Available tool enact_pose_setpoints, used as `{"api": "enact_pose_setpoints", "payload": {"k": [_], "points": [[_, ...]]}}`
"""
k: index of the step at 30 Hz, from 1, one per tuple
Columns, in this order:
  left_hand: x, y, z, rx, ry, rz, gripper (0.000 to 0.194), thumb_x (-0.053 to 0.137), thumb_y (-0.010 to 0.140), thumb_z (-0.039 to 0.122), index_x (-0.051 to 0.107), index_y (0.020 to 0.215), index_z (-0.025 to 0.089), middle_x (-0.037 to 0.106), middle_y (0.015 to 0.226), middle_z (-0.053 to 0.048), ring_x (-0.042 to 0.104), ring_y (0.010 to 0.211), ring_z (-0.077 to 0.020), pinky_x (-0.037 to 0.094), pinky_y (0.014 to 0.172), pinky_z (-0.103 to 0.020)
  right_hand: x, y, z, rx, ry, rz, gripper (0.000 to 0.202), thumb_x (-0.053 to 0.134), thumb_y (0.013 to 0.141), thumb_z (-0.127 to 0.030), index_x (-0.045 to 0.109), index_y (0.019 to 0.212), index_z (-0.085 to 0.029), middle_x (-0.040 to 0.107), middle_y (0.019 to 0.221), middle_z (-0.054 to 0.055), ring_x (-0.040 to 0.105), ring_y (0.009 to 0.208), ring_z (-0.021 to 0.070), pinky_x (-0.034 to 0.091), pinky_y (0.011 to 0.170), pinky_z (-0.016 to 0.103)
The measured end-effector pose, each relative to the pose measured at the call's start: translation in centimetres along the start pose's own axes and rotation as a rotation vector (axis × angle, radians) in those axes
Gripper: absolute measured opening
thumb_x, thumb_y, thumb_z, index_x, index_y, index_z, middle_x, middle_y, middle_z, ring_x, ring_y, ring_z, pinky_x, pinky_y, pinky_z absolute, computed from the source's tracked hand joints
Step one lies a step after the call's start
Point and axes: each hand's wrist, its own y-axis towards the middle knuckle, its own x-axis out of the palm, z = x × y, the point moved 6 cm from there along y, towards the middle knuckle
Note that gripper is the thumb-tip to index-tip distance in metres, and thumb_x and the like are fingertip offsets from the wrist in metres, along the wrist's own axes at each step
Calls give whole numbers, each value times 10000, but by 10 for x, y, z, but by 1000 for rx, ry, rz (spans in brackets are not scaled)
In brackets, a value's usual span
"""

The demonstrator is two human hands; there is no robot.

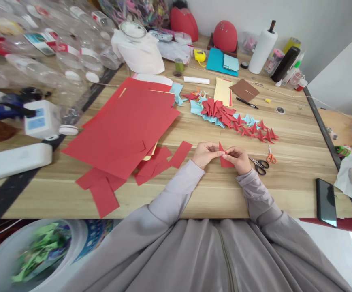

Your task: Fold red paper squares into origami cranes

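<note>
Between my two hands is a small piece of red paper [226, 162], partly folded, with a pointed tip standing up. My left hand [205, 154] pinches its left side, and my right hand [238, 159] pinches it from the right, thumbs almost meeting. The fingers cover part of the paper. Beyond my hands lies a row of folded red paper pieces [221, 111], with light blue folded pieces [197, 107] beside them. To the left are cut red paper strips [180, 154] and a stack of large red sheets [127, 121].
Black-handled scissors [260, 165] and small orange scissors [272, 156] lie right of my right hand. A phone [326, 202] rests at the front right edge. Plastic bottles [69, 61] crowd the left. A black pen [246, 103] and brown paper [245, 90] lie farther back.
</note>
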Motion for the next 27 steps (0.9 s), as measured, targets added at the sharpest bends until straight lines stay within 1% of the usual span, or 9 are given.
{"api": "enact_pose_setpoints", "payload": {"k": [6, 10, 13, 16, 20, 24, 27], "points": [[-1, 1, 0, -24, 27, -35, 312, 839, 443, 340, 682, 616, 134, 666, 601, -15, 568, 550, -118, 457, 586, -263, -1, 1, 1, -2, -71, -49, 322, 810, 525, -405, 635, 680, -183, 672, 651, -5, 587, 579, 116, 494, 599, 267], [0, 1, -4, -46, -3, -37, 303, 844, 437, 309, 687, 629, 135, 678, 623, -18, 579, 563, -118, 465, 602, -262, -3, 1, 1, -73, -150, -65, 283, 769, 601, -414, 631, 693, -184, 667, 661, 4, 585, 594, 120, 486, 605, 269], [2, 1, -5, -37, -39, -1, 307, 845, 440, 293, 688, 653, 136, 686, 643, -17, 591, 585, -117, 477, 630, -262, -5, 0, -5, -156, -245, -28, 239, 729, 659, -394, 622, 691, -183, 651, 668, 4, 577, 616, 121, 477, 628, 272], [3, 0, -7, -23, -64, 51, 309, 839, 459, 300, 693, 679, 139, 694, 676, -21, 609, 626, -128, 487, 665, -271, -5, -2, -11, -212, -350, 31, 201, 706, 682, -352, 601, 659, -181, 634, 650, -1, 565, 611, 123, 466, 622, 272], [-1, 0, -11, -7, -12, 137, 269, 819, 508, 333, 709, 665, 144, 694, 670, -24, 612, 636, -140, 480, 661, -275, -2, -4, -14, -219, -408, 38, 167, 691, 683, -308, 593, 639, -180, 630, 635, 1, 563, 598, 127, 461, 605, 274], [-4, 1, -14, 7, 31, 130, 252, 789, 561, 362, 732, 692, 155, 700, 678, -20, 607, 655, -147, 466, 664, -273, -2, -3, -12, -204, -399, 51, 160, 693, 679, -306, 603, 649, -177, 640, 646, 7, 569, 606, 130, 466, 615, 279], [-3, 2, -14, 15, 36, 104, 229, 764, 595, 371, 732, 675, 159, 693, 658, -9, 589, 638, -138, 452, 651, -264, 0, -2, -8, -183, -343, 25, 167, 695, 677, -318, 609, 680, -175, 652, 668, 10, 571, 601, 126, 469, 591, 270]]}}
